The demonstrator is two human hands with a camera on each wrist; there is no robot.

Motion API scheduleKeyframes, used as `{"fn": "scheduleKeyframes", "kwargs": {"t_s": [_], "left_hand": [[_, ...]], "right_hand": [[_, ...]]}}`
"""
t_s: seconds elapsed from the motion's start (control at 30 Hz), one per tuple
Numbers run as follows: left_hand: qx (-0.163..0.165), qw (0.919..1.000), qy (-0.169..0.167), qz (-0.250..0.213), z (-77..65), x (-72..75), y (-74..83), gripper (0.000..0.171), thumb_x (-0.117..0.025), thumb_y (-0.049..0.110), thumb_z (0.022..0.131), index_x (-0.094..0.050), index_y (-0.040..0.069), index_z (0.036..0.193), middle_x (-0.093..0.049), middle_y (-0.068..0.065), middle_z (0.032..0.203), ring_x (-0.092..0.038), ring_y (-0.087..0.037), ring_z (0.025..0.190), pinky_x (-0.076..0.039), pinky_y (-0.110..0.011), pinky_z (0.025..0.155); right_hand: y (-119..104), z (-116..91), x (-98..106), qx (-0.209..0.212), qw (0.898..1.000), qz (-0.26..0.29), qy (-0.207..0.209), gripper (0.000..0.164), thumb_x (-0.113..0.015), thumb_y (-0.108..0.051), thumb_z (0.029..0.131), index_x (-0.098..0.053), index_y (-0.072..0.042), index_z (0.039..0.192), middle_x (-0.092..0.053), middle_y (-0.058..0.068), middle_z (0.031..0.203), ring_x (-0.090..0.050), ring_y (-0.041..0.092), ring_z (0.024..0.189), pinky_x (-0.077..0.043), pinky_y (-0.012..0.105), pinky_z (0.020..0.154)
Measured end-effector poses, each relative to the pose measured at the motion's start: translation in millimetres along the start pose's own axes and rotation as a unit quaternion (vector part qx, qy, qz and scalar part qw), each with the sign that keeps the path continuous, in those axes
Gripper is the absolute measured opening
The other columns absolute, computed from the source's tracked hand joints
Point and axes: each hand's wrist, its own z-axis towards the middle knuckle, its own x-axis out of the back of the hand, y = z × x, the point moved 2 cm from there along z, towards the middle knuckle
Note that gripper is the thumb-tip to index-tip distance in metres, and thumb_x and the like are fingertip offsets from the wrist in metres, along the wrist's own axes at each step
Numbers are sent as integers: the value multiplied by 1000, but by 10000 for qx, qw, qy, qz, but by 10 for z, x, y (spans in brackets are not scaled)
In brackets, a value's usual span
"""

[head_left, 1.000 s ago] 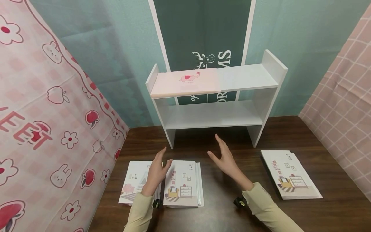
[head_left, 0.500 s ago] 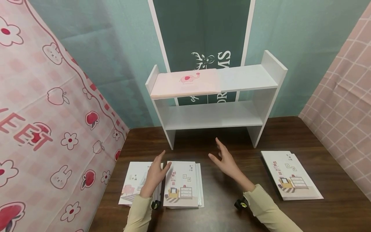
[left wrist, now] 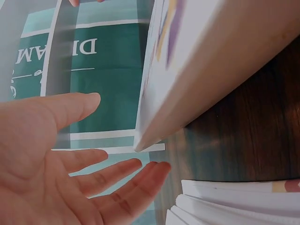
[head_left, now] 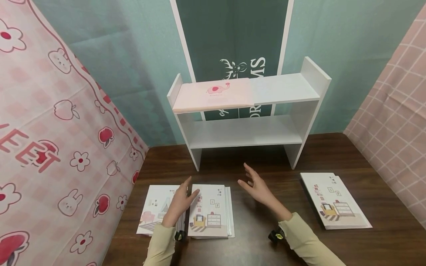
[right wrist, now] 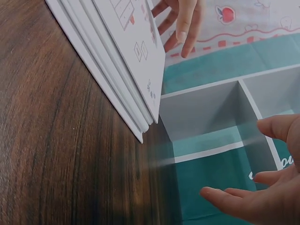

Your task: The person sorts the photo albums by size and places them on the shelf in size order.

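My left hand [head_left: 179, 201] hovers with fingers spread over the gap between two stacks of white-covered books and holds nothing. Under it on the left lies the left stack [head_left: 154, 210], partly covered by the hand. The middle stack [head_left: 209, 207], with a yellow armchair and drawers on its cover, is just right of the thumb. In the left wrist view, the left palm [left wrist: 28, 154] faces up beside this stack [left wrist: 225, 51]. My right hand [head_left: 259, 189], empty with loosely extended fingers, is held over the table to the right of the middle stack. The right wrist view shows its fingers [right wrist: 225, 199] apart from the books [right wrist: 124, 56].
A white two-tier shelf [head_left: 246, 133] stands at the back of the brown wooden table [head_left: 266, 244]. A pink elephant-print item [head_left: 216, 94] lies on its top left. Another book stack [head_left: 336, 207] rests at the right. Patterned cloths [head_left: 80, 140] hang around the table.
Both hands have drawn back slightly toward the person. The right hand has also shifted a little to the left. The books and shelf have stayed in place.
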Motion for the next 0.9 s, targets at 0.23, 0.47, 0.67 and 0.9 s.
{"fn": "scheduleKeyframes", "kwargs": {"t_s": [0.23,0.47,0.67,0.9], "left_hand": [[201,9996,-199,-38,-29,-38,-17,65,-62,29,89,-35,-4,139,-45,-27,134,-45,-43,120,-38,-53,98],[445,9974,-504,-277,-53,-71,-41,69,-62,32,88,-33,-2,141,-42,-26,137,-42,-42,125,-36,-53,100],[472,9968,-584,-286,-65,-98,-44,71,-62,33,88,-32,-2,142,-40,-27,139,-41,-42,125,-36,-52,101],[530,9959,-657,-327,-80,-94,-29,73,-60,34,89,-28,-4,142,-39,-28,139,-41,-43,125,-35,-52,101]], "right_hand": [[288,43,-90,-191,9996,9,-185,70,-60,-20,91,-20,-1,146,-24,27,147,-36,47,127,-41,52,95],[514,46,-166,-295,9986,-135,-420,70,-59,-29,91,-23,-6,147,-31,30,142,-45,43,121,-46,48,92],[543,10,-224,-440,9971,-118,-603,71,-59,-30,91,-24,-5,146,-37,32,138,-49,41,118,-44,51,93],[557,-6,-236,-427,9963,-24,-744,70,-59,-28,91,-24,-1,145,-40,33,135,-53,40,114,-49,47,86]]}}
